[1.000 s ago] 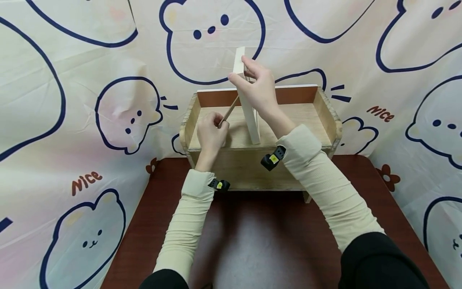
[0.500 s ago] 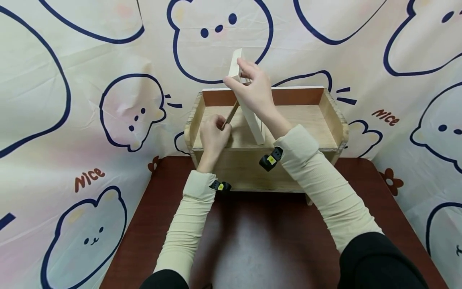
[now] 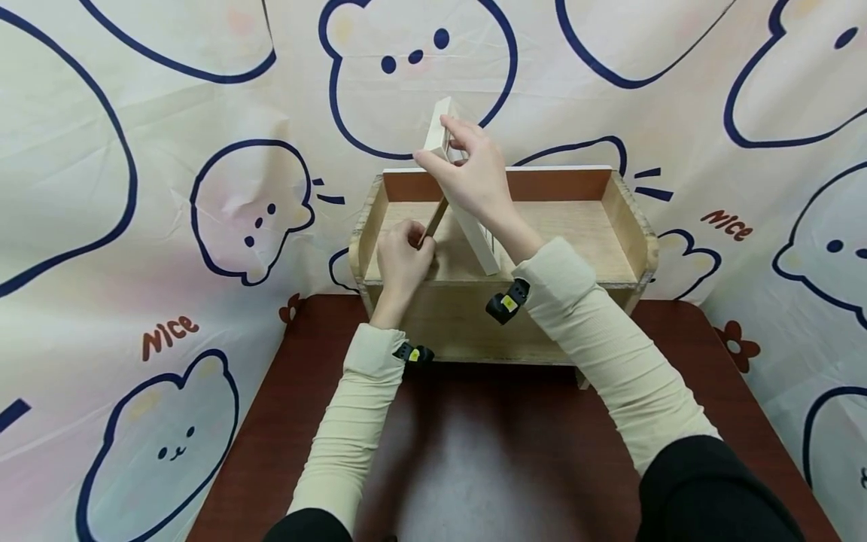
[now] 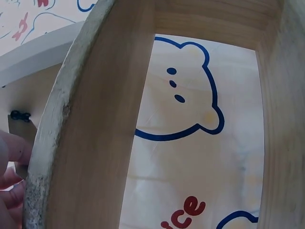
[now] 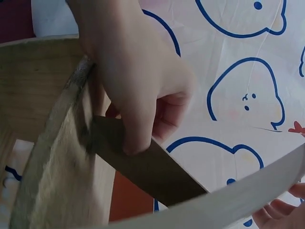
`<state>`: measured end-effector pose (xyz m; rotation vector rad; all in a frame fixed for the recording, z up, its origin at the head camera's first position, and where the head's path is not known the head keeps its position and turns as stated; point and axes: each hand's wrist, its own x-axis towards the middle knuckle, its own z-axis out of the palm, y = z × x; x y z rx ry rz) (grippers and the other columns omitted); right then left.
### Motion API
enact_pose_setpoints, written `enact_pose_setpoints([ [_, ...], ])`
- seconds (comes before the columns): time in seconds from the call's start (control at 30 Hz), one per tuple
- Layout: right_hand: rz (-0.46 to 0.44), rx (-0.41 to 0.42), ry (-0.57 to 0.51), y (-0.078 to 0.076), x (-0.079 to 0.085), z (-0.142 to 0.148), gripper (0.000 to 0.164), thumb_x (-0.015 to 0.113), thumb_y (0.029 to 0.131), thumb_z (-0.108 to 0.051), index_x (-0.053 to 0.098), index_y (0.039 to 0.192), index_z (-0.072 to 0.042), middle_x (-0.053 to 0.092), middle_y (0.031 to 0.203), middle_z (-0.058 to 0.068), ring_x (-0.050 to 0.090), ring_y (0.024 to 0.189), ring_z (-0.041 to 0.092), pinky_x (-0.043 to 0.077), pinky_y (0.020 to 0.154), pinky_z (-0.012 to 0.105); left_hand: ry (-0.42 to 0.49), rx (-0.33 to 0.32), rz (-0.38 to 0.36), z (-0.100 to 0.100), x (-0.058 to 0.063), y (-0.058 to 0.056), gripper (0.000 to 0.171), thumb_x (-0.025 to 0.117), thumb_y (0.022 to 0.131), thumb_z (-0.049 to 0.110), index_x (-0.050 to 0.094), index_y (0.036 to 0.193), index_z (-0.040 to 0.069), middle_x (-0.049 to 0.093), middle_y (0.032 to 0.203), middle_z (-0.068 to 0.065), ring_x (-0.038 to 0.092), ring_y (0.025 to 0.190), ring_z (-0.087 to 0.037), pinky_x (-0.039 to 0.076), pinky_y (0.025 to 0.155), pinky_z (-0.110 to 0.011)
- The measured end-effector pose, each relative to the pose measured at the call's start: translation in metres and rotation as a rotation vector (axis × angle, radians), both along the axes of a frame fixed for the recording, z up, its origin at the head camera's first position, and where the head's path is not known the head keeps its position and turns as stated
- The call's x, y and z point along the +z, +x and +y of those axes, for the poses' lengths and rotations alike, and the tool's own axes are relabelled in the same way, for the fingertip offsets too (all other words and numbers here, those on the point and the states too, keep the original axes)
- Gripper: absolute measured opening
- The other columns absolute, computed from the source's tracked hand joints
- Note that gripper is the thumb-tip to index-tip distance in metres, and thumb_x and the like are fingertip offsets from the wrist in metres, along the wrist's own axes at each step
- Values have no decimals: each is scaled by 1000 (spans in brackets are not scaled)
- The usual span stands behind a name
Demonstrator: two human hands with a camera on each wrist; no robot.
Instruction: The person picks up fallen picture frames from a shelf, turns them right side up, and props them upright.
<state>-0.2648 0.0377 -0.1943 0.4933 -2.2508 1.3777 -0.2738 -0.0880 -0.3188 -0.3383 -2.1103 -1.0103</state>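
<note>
A white picture frame (image 3: 482, 245), seen nearly edge-on, stands tilted on the wooden shelf (image 3: 562, 226), its upper end leaning left. My right hand (image 3: 477, 169) grips its upper part between thumb and fingers. A flat brown stand leg (image 3: 436, 218) slants out from the frame's left side. The left hand (image 3: 405, 260) pinches that leg near its free end. In the right wrist view, the left thumb presses on the brown leg (image 5: 152, 171), which meets the frame's white edge (image 5: 238, 200). A small black hinge (image 4: 20, 116) shows on the frame's back in the left wrist view.
The wooden shelf has raised side panels (image 3: 626, 222) and a brown back strip (image 3: 562, 183). It stands on a dark red table (image 3: 474, 452). Fabric printed with bears (image 3: 250, 211) hangs behind and at both sides.
The head view has shifted slightly. The frame's upper end, with my right hand on it, has tipped a little further left. The left hand still pinches the leg.
</note>
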Motion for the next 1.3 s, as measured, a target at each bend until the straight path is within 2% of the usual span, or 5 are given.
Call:
enact_pose_setpoints([
  [0.2, -57, 11, -53, -5, 8, 7, 52, 58, 86, -36, 51, 129, -9, 45, 132, 4, 44, 112, 12, 39, 87, 21, -18, -30, -25, -3, 3, 2, 10, 59, 72, 5, 62, 80, 0, 62, 71, -11, 59, 67, -24, 44, 63, -36],
  [0.47, -247, 31, -174, -23, 26, 21, 49, 56, 88, -31, 48, 132, -11, 49, 131, 1, 50, 110, 11, 39, 91, 25, 102, -167, 93, 0, 23, 10, 33, 55, 69, 6, 59, 101, -3, 60, 77, -14, 58, 70, -26, 48, 63, -37],
  [0.7, -323, 17, -65, -42, 36, 24, 52, 54, 89, -34, 43, 136, -15, 46, 133, 2, 43, 117, 11, 35, 95, 25, 212, -230, 168, 3, 45, 24, 43, 56, 71, 0, 52, 114, -2, 59, 77, -14, 58, 69, -20, 48, 59, -34],
  [0.97, -352, 34, 0, -58, 42, 30, 51, 53, 90, -33, 42, 136, -14, 44, 135, 2, 40, 120, 13, 30, 101, 30, 218, -283, 246, 14, 65, 31, 52, 65, 77, 13, 45, 122, -1, 58, 81, -13, 59, 73, -21, 47, 59, -36],
  [1.3, -378, 44, 99, -70, 46, 34, 50, 53, 89, -35, 46, 134, -13, 47, 132, 1, 40, 118, 14, 28, 101, 30, 173, -231, 229, 31, 76, 33, 51, 66, 79, 18, 45, 123, 2, 58, 78, -9, 57, 67, -17, 45, 55, -35],
])
